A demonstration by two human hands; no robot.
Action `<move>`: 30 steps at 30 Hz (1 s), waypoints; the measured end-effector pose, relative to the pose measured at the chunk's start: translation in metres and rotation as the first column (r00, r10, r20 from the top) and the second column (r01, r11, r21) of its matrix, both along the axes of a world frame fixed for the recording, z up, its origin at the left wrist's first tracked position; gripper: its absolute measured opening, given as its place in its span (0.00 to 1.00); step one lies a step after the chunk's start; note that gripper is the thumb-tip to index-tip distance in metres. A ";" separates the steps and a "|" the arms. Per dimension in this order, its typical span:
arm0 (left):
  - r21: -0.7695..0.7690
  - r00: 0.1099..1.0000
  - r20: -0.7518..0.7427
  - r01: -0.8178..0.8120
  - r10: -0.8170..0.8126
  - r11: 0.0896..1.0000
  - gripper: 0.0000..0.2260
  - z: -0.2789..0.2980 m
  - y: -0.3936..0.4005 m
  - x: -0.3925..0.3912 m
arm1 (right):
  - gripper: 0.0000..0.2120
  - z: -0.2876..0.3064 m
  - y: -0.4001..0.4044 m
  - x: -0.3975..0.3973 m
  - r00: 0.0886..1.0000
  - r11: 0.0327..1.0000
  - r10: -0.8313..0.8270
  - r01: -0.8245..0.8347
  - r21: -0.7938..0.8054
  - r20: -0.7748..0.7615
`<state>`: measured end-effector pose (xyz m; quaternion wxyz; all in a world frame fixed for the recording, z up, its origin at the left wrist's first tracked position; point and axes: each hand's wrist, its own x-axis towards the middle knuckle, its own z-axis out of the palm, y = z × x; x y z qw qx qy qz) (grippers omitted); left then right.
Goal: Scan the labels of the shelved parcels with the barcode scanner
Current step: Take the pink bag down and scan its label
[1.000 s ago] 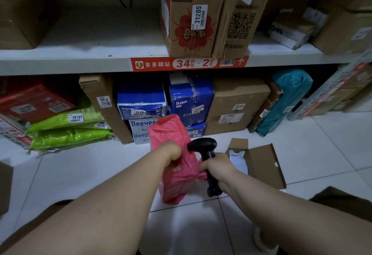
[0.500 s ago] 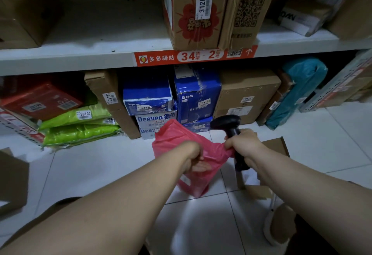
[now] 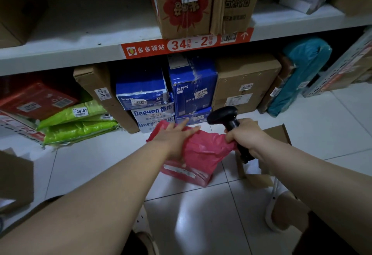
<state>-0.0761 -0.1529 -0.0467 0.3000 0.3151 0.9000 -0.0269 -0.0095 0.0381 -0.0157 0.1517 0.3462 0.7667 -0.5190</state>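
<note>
- The person crouches before a shelf (image 3: pixel 60 53) whose lower bay, at floor level, holds parcels with numbered labels; the upper board carries cardboard boxes above an orange shelf tag (image 3: pixel 186 43).
- The left hand (image 3: pixel 173 140) lies on top of a red plastic parcel (image 3: pixel 201 154) with fingers straight and spread, pressing rather than clutching; its grip is open and flat.
- The right hand (image 3: pixel 245 136) has its grip curled round the handle of the black barcode scanner (image 3: pixel 227 119) and also pinches a gathered corner of the red parcel against that handle.
- The scanner's head sits just above the red parcel, pointing toward the blue boxes (image 3: pixel 193 87) at the front edge of the lower bay.
- The red parcel stands on the tiled floor (image 3: pixel 201 214), just in front of the blue boxes. A pale label (image 3: pixel 177 169) shows low on its near face, too blurred to read.
- Step in hand, as I judge it: steadying and smoothing the red parcel so that its label can be presented.
- The next move probably calls for freeing the pinched plastic from the right hand, flattening the label with the left, then tilting the scanner head down toward it.
- Crinkled, glossy film may well spoil the read.
</note>
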 end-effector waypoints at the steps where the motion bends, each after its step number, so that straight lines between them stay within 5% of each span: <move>1: -0.035 1.000 0.014 0.019 -0.018 0.999 0.55 -0.006 0.001 0.001 | 0.11 0.001 -0.001 0.003 0.999 0.999 0.034 -0.034 -0.010 0.016; 7: -0.085 1.000 -0.010 0.008 -0.009 0.996 0.48 -0.022 0.004 0.019 | 0.12 -0.011 -0.002 0.019 0.981 0.988 0.152 -0.154 0.009 0.119; 14: -0.020 0.997 -0.010 0.079 -0.080 0.997 0.12 -0.021 -0.005 0.047 | 0.08 -0.003 -0.008 0.032 0.963 0.974 0.223 -0.215 -0.065 0.150; 30: -0.239 0.938 0.167 0.339 -0.305 0.910 0.12 -0.033 -0.027 0.096 | 0.05 -0.013 -0.024 0.019 0.960 0.960 0.256 -0.239 -0.147 0.109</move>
